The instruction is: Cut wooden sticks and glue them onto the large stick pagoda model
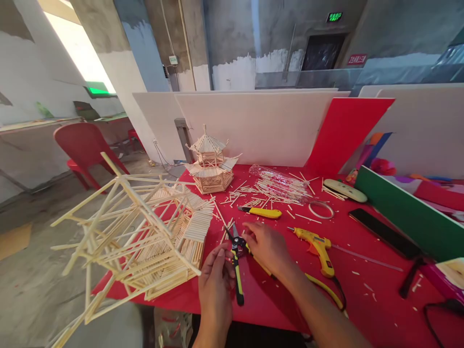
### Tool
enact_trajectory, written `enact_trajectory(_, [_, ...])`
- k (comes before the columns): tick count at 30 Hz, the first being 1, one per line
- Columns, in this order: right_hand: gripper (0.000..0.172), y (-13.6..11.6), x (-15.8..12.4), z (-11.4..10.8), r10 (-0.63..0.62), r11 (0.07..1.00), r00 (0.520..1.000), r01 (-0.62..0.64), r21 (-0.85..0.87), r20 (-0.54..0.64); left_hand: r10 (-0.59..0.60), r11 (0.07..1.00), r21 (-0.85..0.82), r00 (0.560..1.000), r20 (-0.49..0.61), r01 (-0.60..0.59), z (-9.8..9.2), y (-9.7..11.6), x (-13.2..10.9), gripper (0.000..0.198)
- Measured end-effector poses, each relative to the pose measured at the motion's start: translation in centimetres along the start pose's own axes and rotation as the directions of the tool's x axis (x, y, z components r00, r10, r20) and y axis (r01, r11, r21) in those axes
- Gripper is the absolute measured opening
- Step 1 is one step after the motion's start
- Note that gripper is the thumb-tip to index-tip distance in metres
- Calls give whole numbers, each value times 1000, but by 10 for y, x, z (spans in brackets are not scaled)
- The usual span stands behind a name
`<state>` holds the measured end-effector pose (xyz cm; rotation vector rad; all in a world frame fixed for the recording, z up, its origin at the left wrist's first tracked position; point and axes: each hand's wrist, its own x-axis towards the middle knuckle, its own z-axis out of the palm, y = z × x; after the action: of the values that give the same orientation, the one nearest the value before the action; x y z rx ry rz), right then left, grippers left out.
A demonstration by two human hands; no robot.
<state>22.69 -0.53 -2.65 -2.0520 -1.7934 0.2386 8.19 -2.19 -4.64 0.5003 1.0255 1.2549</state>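
Observation:
Pruning shears (238, 242) with black and yellow handles lie between my hands on the red tabletop, blades pointing away and handles spread. My left hand (216, 282) is beside the left handle, thumb and fingers pressed together; anything in the pinch is too small to make out. Curled over the right handle is my right hand (268, 246), its fingertips close to the pivot. Whether it grips the shears or a small piece is hidden. To the left stands a large open framework of wooden sticks (155, 232), with slatted panels on its right side.
A finished-looking stick pagoda (210, 166) stands at the back. Loose sticks (253, 198) and a bagged bundle (279, 183) lie nearby. A yellow utility knife (264, 212), tape roll (321, 210), yellow glue gun (317, 246) with cable, and black phone (384, 233) are on the right.

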Motion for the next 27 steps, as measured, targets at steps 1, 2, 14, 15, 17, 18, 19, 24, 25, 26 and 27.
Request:
enact_trajectory(1, [24,7,3,-10,4,1000,1000,-4,-21,22,-3,1000,0,1000,10,3,2,0,1,38])
enact_trajectory(2, [21,16,7,-19,10,999,999,-8,-47,43,-7,1000,0,1000,21,7,5,1,2,38])
enact_trajectory(14, [32,92,150,-32,35,953,951,62,-298,307,5,990,141,1000,0,-4,2,7,12,35])
enact_trajectory(15, [32,93,159,-28,39,950,943,66,-304,329,-2,989,149,1000,6,1,1,6,13,35])
enact_trajectory(17, [33,95,171,-20,57,950,927,65,-307,371,-4,988,152,1000,8,3,-1,3,16,36])
enact_trajectory(18, [33,96,175,-17,67,951,919,59,-303,388,-6,989,150,1000,6,5,-1,1,17,36])
enact_trajectory(19, [33,97,178,-14,77,954,912,50,-295,404,-10,989,147,1000,2,9,-1,0,19,36])
enact_trajectory(24, [33,106,182,-13,75,990,878,-10,-139,473,-24,991,135,1000,18,21,3,-5,26,38])
enact_trajectory(25, [33,107,180,-16,56,997,872,-20,-80,487,-21,991,135,999,25,18,3,-5,27,38])
enact_trajectory(26, [34,108,177,-21,30,1000,867,-28,-12,498,-22,991,135,999,31,18,3,-6,27,39])
enact_trajectory(27, [34,107,172,-26,-2,997,863,-35,62,505,-26,991,135,999,32,22,3,-6,26,40])
